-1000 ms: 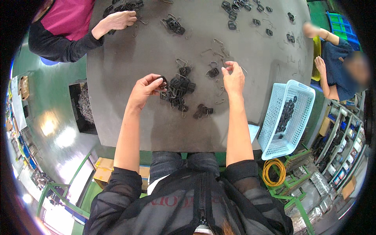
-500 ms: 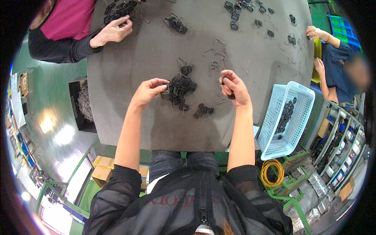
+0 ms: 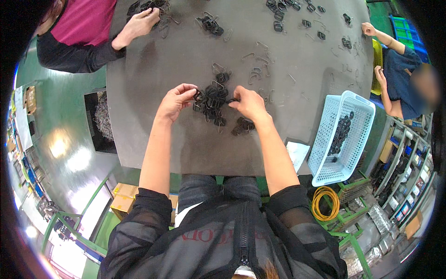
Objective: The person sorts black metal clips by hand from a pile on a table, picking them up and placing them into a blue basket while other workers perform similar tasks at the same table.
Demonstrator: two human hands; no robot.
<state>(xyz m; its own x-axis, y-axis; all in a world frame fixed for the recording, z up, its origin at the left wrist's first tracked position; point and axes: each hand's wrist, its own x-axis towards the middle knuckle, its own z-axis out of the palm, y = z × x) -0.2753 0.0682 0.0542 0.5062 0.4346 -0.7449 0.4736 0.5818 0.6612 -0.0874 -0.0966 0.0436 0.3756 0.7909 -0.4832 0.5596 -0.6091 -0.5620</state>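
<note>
A pile of small black buckle-like pieces point(image 3: 213, 98) lies on the grey table in front of me, with thin wire hooks sticking out of it. At its left side my left hand point(image 3: 177, 100) pinches a black buckle point(image 3: 197, 95) between thumb and fingers. My right hand point(image 3: 249, 103) is at the pile's right edge, its fingers closed and pointing inward. A dark bit shows at those fingertips, but the back of the hand hides most of what it holds. Just below that hand sits a smaller clump of black pieces point(image 3: 242, 125).
Loose wire hooks point(image 3: 256, 72) lie beyond my right hand. A light-blue basket point(image 3: 320, 139) holding black pieces stands at right, near a white packet point(image 3: 297, 152). Co-workers' hands point(image 3: 139, 25) work at far left and far right. A dark bin point(image 3: 90, 123) adjoins the table's left edge.
My right hand has moved left to the pile, turning its back upward; dark pieces showed in it before. My left hand stays at the pile's left side. The right co-worker's upper hand has risen.
</note>
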